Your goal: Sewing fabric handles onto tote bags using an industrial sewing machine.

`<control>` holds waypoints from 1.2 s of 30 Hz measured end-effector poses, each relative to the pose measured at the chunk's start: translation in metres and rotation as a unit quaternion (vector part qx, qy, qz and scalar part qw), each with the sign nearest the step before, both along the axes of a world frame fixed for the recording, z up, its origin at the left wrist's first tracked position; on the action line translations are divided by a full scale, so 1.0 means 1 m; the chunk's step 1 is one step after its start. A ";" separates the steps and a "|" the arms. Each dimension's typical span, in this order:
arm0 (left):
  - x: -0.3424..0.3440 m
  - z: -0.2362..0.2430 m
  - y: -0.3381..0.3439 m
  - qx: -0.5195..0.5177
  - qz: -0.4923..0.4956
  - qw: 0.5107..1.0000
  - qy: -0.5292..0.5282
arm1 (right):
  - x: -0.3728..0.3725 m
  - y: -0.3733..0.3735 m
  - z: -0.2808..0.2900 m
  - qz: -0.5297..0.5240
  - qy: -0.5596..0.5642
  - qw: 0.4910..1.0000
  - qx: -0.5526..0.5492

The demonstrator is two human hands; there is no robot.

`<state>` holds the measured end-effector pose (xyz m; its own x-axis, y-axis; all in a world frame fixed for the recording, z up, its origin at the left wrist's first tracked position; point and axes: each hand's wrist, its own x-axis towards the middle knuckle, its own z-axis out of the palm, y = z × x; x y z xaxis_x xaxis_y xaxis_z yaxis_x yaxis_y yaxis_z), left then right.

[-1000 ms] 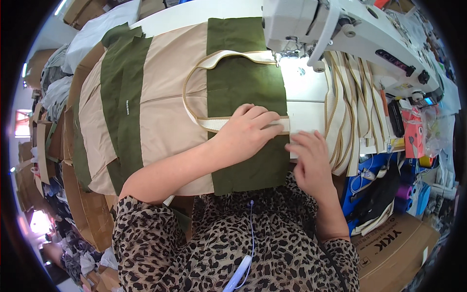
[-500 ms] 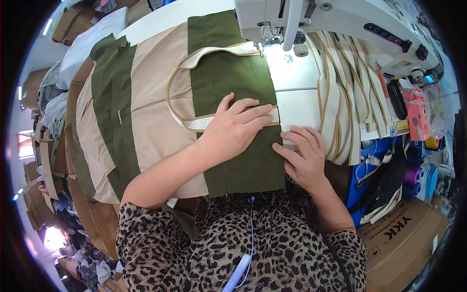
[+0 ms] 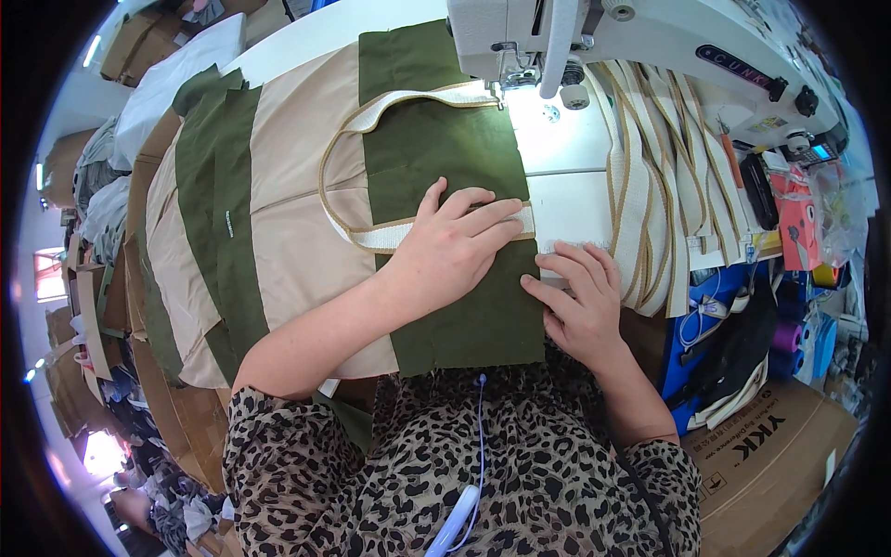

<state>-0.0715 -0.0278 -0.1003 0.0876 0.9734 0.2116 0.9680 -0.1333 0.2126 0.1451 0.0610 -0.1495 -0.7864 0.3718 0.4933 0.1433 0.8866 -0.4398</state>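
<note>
A green and beige fabric panel (image 3: 306,278) lies spread over the table. On its green band a white webbing strap (image 3: 376,239) with tan edges curves in a loop. The strap's far end sits under the presser foot (image 3: 502,93) of a white sewing machine (image 3: 668,46). My left hand (image 3: 450,237) rests on the strap's near end, fingers stretched and pressing it against the fabric. Beside the panel's right edge, my right hand (image 3: 580,292) lies with fingers spread, its thumb and fingertips touching the edge area and the white table.
Several long webbing straps (image 3: 650,186) are piled right of the panel. Farther right stand a pink box (image 3: 796,218) and thread spools (image 3: 789,336). A cardboard box (image 3: 770,455) sits at the lower right; another carton (image 3: 176,418) is below the table's left side.
Almost nothing differs. Both hands stay in place on the panel and table, with only a very slight shift of the left forearm.
</note>
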 end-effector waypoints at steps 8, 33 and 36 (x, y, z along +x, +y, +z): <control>0.004 -0.009 -0.002 0.017 0.034 0.999 -0.010 | -0.004 0.002 0.021 0.009 -0.041 0.999 -0.035; -0.042 -0.013 0.025 0.032 0.048 0.998 -0.011 | -0.046 0.027 0.023 0.027 -0.081 0.996 -0.004; -0.043 -0.013 0.027 0.027 0.045 0.999 -0.009 | -0.045 0.027 0.023 0.023 -0.083 0.996 -0.012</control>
<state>-0.1142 -0.0012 -0.1136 -0.0035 0.9643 0.2647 0.9728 -0.0580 0.2242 0.0997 0.0879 -0.1261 -0.8730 0.3434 0.3462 0.1752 0.8835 -0.4345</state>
